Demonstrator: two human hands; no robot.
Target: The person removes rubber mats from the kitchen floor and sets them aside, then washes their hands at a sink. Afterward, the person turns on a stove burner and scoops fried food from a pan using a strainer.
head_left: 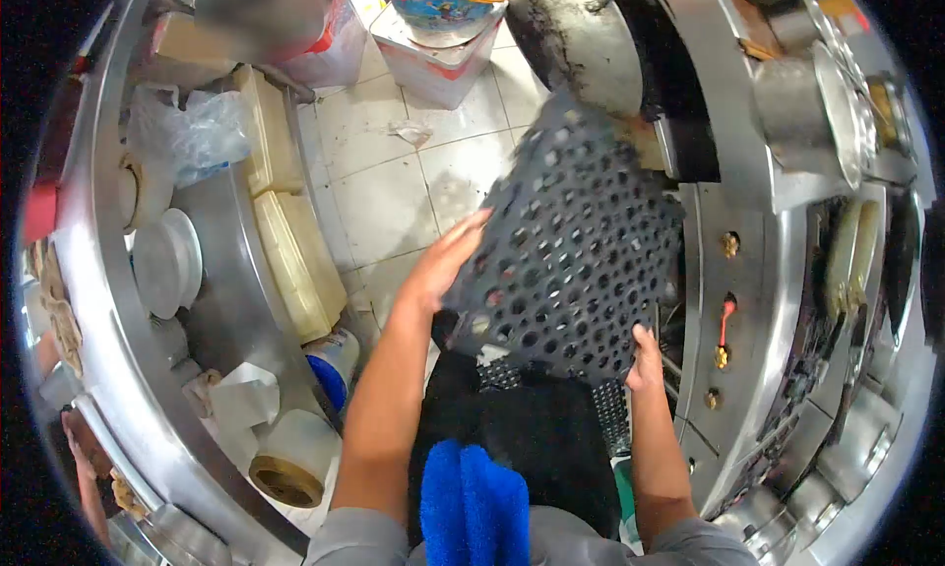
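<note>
A black rubber floor mat (pixel 571 241), full of round holes, is held up in front of me, tilted and somewhat blurred by motion. My left hand (pixel 448 261) grips its left edge, with the fingertips partly behind the mat. At the lower right corner, my right hand (pixel 645 359) holds the mat with the thumb showing and the other fingers hidden. Below it, near my legs, more perforated matting (pixel 610 413) shows on the floor. A blue towel (pixel 472 507) hangs at my front.
Left stands a steel counter with shelves holding white plates (pixel 167 263), cream plastic bins (pixel 295 261) and a plastic bag (pixel 187 128). The stove front with valve knobs (pixel 726 320) runs along the right. Ahead are a tiled floor (pixel 384 192), a bucket (pixel 448 10) and a large wok (pixel 581 44).
</note>
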